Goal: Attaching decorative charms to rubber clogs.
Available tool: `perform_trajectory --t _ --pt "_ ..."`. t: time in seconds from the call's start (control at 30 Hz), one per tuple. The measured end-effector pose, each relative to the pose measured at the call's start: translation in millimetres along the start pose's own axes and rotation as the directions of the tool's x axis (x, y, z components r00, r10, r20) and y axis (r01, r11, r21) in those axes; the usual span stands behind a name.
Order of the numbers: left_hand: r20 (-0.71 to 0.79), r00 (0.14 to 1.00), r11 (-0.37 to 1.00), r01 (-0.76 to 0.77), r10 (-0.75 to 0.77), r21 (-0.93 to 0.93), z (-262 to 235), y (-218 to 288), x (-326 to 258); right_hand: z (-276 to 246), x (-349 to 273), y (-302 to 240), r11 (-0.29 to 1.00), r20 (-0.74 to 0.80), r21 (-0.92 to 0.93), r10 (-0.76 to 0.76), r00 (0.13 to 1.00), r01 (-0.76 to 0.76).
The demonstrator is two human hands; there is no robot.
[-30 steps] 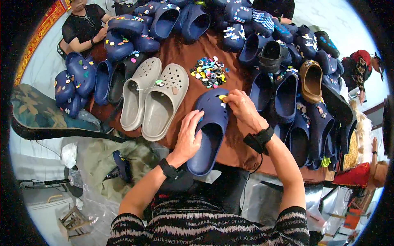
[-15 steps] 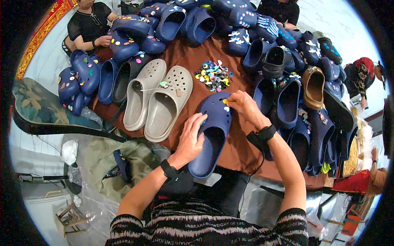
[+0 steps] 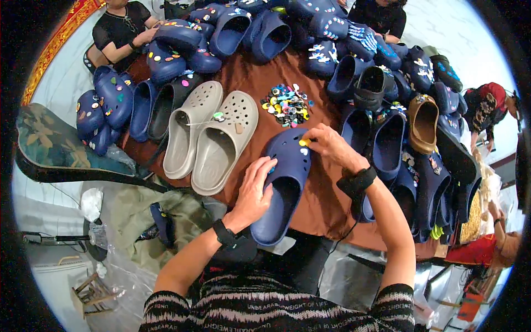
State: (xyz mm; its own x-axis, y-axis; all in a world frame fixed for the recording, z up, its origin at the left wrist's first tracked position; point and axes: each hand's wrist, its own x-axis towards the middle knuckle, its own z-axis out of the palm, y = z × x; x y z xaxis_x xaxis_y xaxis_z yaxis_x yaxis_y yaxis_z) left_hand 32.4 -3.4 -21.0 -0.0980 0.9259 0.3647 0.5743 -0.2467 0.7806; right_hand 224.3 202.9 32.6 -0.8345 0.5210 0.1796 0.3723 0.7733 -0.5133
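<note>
A navy blue clog (image 3: pixel 281 198) lies at the table's near edge, its holed toe facing away from me. My left hand (image 3: pixel 253 195) is closed on its left side, fingers over the upper, with a bit of blue charm showing by the fingertips. At the toe's right side, my right hand (image 3: pixel 332 146) pinches a small yellow shoe charm (image 3: pixel 304 143) against the holes. Just below that sits a white heart-shaped charm (image 3: pixel 303 151). Beyond the toe is a heap of mixed colourful charms (image 3: pixel 287 105). To the left stands a pair of light grey clogs (image 3: pixel 224 148) joined by a tie.
Navy clogs with charms (image 3: pixel 113 97) ring the table's left, far and right sides. A brown clog (image 3: pixel 423 123) stands among those at right. Brown cloth (image 3: pixel 318 205) covers the table. A dark chair back (image 3: pixel 61 146) is at left. Several people are around the table.
The blue clog and both hands sit slightly lower and further left in view. The right-hand pinch on the yellow charm stays. At right, a co-worker has leaned in.
</note>
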Motion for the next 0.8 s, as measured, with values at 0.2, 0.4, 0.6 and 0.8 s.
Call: perform_trajectory --t 0.2,0.4,0.6,0.8 --pt "-0.004 1.0 1.0 0.008 -0.008 -0.003 -0.7 -0.3 -0.5 -3.2 49.3 24.7 0.986 0.035 0.043 0.16 0.986 -0.162" --pt "-0.009 1.0 1.0 0.01 -0.011 -0.011 1.8 0.1 -0.7 18.3 106.1 40.7 0.978 -0.048 -0.133 0.158 0.986 -0.163" --pt "-0.011 1.0 1.0 0.02 -0.02 -0.015 -1.0 -0.3 -2.2 31.5 127.8 56.6 0.952 0.054 -0.256 0.187 0.981 -0.167" --pt "-0.008 1.0 0.999 0.014 -0.014 -0.036 -1.9 -0.1 -2.3 16.3 117.5 66.1 0.821 0.106 0.429 0.369 0.924 -0.377"
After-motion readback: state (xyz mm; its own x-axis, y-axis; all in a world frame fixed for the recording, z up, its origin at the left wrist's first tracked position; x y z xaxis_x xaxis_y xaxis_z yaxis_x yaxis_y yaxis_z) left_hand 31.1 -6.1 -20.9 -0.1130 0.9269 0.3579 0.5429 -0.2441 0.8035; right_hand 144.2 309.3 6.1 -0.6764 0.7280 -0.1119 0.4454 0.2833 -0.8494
